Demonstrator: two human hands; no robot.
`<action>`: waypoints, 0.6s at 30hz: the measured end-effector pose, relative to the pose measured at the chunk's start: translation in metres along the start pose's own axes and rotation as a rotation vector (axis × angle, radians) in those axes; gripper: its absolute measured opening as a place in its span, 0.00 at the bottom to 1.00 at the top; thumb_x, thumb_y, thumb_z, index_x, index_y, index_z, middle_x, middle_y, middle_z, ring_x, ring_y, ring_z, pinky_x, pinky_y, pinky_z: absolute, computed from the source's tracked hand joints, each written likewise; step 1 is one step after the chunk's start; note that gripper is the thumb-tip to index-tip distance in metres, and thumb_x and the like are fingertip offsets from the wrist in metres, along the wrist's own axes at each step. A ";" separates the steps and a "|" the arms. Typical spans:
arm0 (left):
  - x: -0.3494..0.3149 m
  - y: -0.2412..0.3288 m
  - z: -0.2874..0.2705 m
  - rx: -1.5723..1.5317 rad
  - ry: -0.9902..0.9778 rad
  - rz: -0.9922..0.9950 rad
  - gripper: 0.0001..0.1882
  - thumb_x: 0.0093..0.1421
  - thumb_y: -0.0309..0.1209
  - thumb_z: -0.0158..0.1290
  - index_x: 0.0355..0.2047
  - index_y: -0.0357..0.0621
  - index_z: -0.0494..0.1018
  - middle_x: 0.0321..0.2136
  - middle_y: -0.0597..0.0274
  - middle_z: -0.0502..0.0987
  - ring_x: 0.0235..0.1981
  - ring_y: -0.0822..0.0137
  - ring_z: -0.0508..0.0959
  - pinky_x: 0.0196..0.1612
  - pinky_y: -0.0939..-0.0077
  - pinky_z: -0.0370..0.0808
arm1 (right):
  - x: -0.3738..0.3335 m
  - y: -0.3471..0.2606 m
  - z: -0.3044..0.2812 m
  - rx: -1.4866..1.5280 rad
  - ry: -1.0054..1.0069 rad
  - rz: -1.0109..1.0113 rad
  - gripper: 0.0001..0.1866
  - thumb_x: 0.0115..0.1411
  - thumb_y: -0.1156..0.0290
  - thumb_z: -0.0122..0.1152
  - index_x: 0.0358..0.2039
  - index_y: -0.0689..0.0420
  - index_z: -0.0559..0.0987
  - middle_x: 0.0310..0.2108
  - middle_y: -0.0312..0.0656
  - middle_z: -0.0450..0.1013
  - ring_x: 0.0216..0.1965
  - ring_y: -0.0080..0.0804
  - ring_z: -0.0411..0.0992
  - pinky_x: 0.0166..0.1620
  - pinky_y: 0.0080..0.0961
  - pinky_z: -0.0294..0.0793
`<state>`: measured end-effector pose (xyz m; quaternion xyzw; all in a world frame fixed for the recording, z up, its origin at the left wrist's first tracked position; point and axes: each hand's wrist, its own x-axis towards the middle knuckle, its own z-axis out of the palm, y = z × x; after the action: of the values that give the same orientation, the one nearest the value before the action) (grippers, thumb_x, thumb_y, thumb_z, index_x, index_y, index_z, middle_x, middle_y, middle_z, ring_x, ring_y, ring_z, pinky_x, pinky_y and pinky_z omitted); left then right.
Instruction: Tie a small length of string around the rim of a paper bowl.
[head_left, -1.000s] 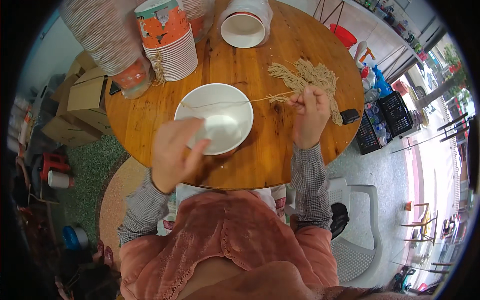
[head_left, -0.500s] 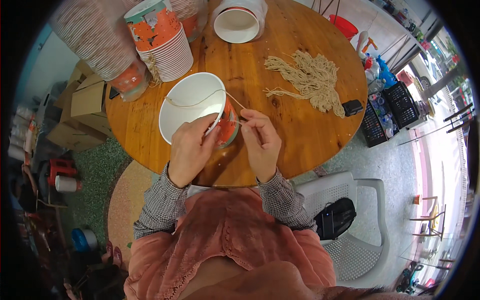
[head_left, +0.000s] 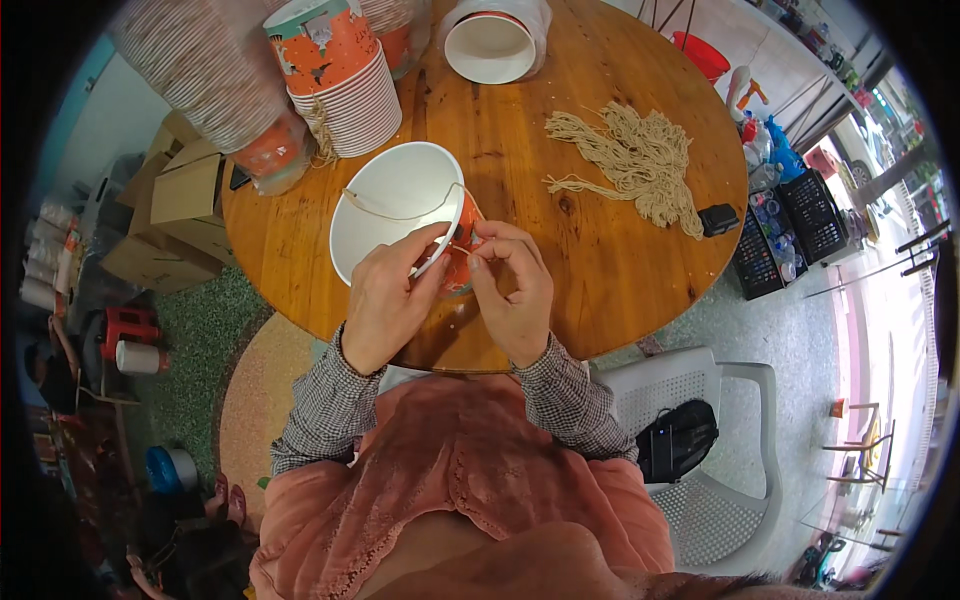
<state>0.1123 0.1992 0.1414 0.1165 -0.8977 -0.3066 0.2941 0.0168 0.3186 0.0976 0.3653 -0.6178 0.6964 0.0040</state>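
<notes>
A large paper bucket, white inside and orange printed outside, lies tilted near the table's front edge, its mouth toward the upper left. My left hand grips its near right rim, the thumb outside. A thin beige cord hangs across the mouth and runs over the right rim to the outer wall. Close against that wall, my right hand pinches the cord between thumb and forefinger. My fingers partly hide where the cord meets the bucket.
On the round wooden table lie a heap of beige cords and a small black object. Nested paper buckets stand at the back left, by bagged stacks. Another bagged bucket lies at the back. A grey chair is at right.
My right hand has moved in toward the bucket's outer wall and my left fingers. The cord's loop on the right is drawn closer to the rim. The whole view has shifted slightly.
</notes>
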 end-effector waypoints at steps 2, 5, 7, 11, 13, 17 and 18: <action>0.000 0.003 0.001 0.002 0.003 0.000 0.15 0.55 0.26 0.56 0.43 0.41 0.74 0.28 0.53 0.79 0.24 0.54 0.75 0.29 0.65 0.71 | 0.000 0.002 0.001 -0.050 0.001 -0.061 0.08 0.53 0.81 0.61 0.34 0.61 0.75 0.44 0.47 0.71 0.40 0.35 0.72 0.40 0.24 0.72; 0.002 0.009 -0.001 0.031 -0.005 0.061 0.12 0.54 0.25 0.55 0.40 0.40 0.75 0.28 0.53 0.78 0.25 0.52 0.75 0.30 0.63 0.71 | 0.002 0.008 0.002 -0.151 0.011 -0.192 0.08 0.52 0.80 0.61 0.34 0.60 0.75 0.42 0.47 0.71 0.38 0.39 0.73 0.38 0.27 0.73; 0.003 0.010 -0.002 0.055 -0.014 0.123 0.10 0.54 0.24 0.55 0.37 0.39 0.75 0.27 0.54 0.78 0.26 0.51 0.75 0.31 0.63 0.71 | 0.001 0.006 0.000 -0.202 0.017 -0.263 0.09 0.52 0.80 0.62 0.35 0.59 0.75 0.40 0.47 0.72 0.35 0.41 0.73 0.36 0.29 0.73; -0.003 0.007 -0.001 0.207 -0.067 0.188 0.06 0.53 0.24 0.54 0.33 0.37 0.75 0.26 0.54 0.76 0.29 0.51 0.74 0.34 0.62 0.68 | -0.001 -0.001 -0.021 -0.313 -0.217 -0.034 0.07 0.56 0.72 0.59 0.37 0.52 0.76 0.33 0.42 0.73 0.28 0.43 0.74 0.29 0.33 0.74; -0.006 0.006 0.001 0.216 -0.030 0.201 0.06 0.53 0.24 0.54 0.32 0.37 0.74 0.25 0.54 0.75 0.30 0.52 0.74 0.34 0.62 0.68 | 0.003 -0.005 -0.034 -0.640 -0.195 -0.081 0.08 0.57 0.71 0.58 0.38 0.51 0.76 0.34 0.41 0.73 0.29 0.43 0.74 0.29 0.33 0.73; -0.010 0.006 -0.006 0.101 -0.098 0.168 0.05 0.54 0.23 0.52 0.31 0.36 0.75 0.27 0.52 0.77 0.31 0.51 0.75 0.36 0.61 0.70 | 0.027 -0.014 -0.033 -0.565 -0.030 -0.355 0.06 0.55 0.76 0.59 0.35 0.56 0.76 0.34 0.41 0.72 0.31 0.41 0.73 0.32 0.31 0.74; -0.010 0.007 -0.010 0.025 -0.132 0.146 0.05 0.54 0.22 0.52 0.31 0.36 0.75 0.28 0.51 0.77 0.32 0.51 0.76 0.37 0.62 0.71 | 0.031 -0.021 -0.027 -0.516 -0.060 -0.366 0.06 0.54 0.77 0.59 0.34 0.58 0.76 0.33 0.42 0.71 0.33 0.40 0.72 0.36 0.31 0.74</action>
<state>0.1259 0.2031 0.1477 0.0342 -0.9250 -0.2801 0.2544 -0.0100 0.3333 0.1323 0.4777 -0.6979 0.4932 0.2038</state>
